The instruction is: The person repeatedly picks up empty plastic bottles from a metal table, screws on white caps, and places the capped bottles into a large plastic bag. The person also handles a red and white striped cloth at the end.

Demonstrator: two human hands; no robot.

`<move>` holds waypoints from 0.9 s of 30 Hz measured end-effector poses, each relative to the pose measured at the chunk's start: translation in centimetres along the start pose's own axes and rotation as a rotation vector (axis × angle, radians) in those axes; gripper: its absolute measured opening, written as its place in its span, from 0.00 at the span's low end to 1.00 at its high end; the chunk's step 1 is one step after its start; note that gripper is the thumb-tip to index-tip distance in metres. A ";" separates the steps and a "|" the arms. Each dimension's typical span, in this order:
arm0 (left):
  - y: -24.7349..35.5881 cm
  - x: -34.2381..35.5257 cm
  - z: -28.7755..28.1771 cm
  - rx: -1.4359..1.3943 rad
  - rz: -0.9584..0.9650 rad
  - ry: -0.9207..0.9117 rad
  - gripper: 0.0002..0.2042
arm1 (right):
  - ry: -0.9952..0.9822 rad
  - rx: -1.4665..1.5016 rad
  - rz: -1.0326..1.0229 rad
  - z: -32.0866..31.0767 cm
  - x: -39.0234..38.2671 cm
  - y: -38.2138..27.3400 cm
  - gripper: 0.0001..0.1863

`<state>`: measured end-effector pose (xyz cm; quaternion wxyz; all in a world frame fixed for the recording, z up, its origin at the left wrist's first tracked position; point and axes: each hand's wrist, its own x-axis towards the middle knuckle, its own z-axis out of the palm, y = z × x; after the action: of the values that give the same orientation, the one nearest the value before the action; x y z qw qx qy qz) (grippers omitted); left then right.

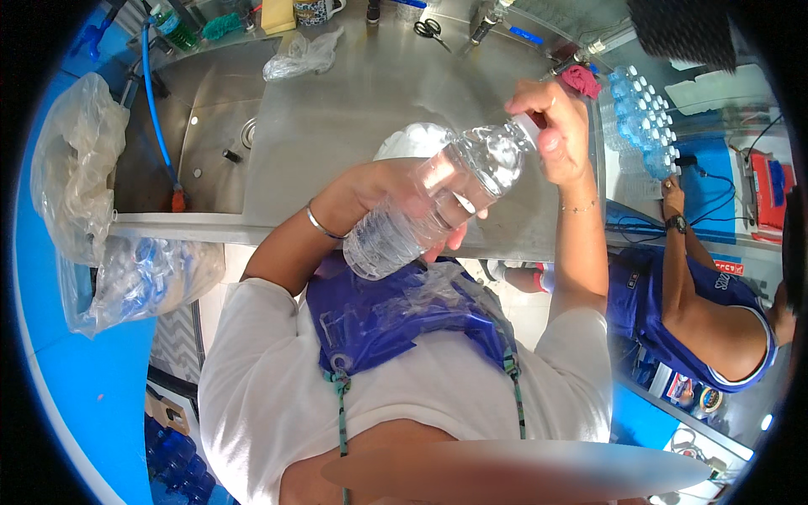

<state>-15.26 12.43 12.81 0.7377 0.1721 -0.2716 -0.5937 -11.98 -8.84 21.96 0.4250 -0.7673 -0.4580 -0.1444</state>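
Observation:
A clear plastic water bottle is tilted in front of my chest, its base low to the left and its neck up to the right. My left hand is wrapped around the bottle's body, with fingertips showing below it. At the neck, my right hand grips the white cap between thumb and fingers. Whether the cap is loose or tight I cannot tell. Liquid is visible inside the bottle. Just behind it on the steel counter is something whitish and clear, partly hidden by the bottle and my arm.
A sink with a blue hose lies left, beside hanging plastic bags. Scissors, a mug and a crumpled bag sit along the back. At right, a co-worker reaches toward rows of capped bottles.

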 end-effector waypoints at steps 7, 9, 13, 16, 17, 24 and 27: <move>1.3 1.3 -0.2 0.303 -0.070 0.207 0.37 | 0.105 -0.048 0.176 0.6 -2.4 2.3 0.22; 1.9 1.7 -0.6 0.845 -0.106 0.548 0.35 | 0.040 -0.182 0.384 0.6 -3.2 3.4 0.20; 0.3 3.4 -0.6 1.715 -0.066 1.000 0.34 | 0.014 -0.199 0.702 0.8 -4.5 5.3 0.23; -0.2 4.7 -0.5 1.797 -0.069 1.141 0.34 | 0.106 0.115 0.826 -0.2 -5.5 5.1 0.23; -0.3 5.2 -0.5 1.816 -0.047 1.200 0.34 | 0.103 0.159 0.809 -1.0 -5.9 4.6 0.23; -0.3 7.0 -2.9 1.847 0.327 1.021 0.40 | 0.210 -0.317 0.691 -3.8 -8.0 5.0 0.20; -1.2 5.6 -4.9 1.989 0.361 1.006 0.37 | 0.205 -0.632 0.812 -6.2 -9.9 9.6 0.23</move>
<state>-12.36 6.38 9.33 0.3736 0.8608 -0.3167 0.1384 -8.31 -21.57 14.64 0.2371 -0.9557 -0.0139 -0.1738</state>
